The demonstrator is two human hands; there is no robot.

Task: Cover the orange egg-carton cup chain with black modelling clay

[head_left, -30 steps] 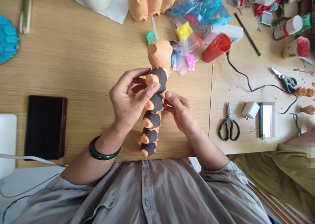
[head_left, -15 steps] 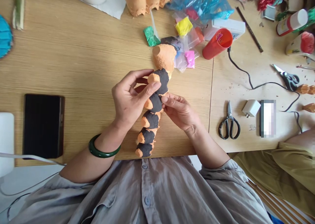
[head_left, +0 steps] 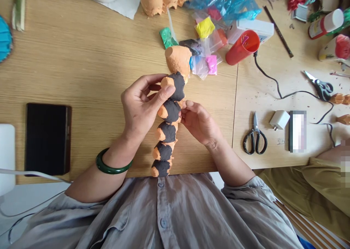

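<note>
An orange egg-carton strip (head_left: 171,132) runs up from the table's front edge, with dark grey clay pressed over several of its cups and a bare orange cup at the far end. My left hand (head_left: 142,103) grips it near the upper end, thumb on top over the clay and fingers partly hidden behind. At the strip's right edge is my right hand (head_left: 201,123), its fingers curled against the side and partly hidden, its thumb lifted off the clay. A green bangle (head_left: 113,167) circles my left wrist.
Beyond the strip lie coloured clay packets (head_left: 205,27), a blue plastic bag (head_left: 229,4) and a red cup (head_left: 236,52). Black-handled scissors (head_left: 255,134), a white charger plug (head_left: 279,120) and a black cable (head_left: 269,77) are to the right. A tablet (head_left: 47,139) lies left. Another person sits at right.
The strip's upper end has shifted slightly left and away from me, together with my left hand. My right thumb has come up off the clay.
</note>
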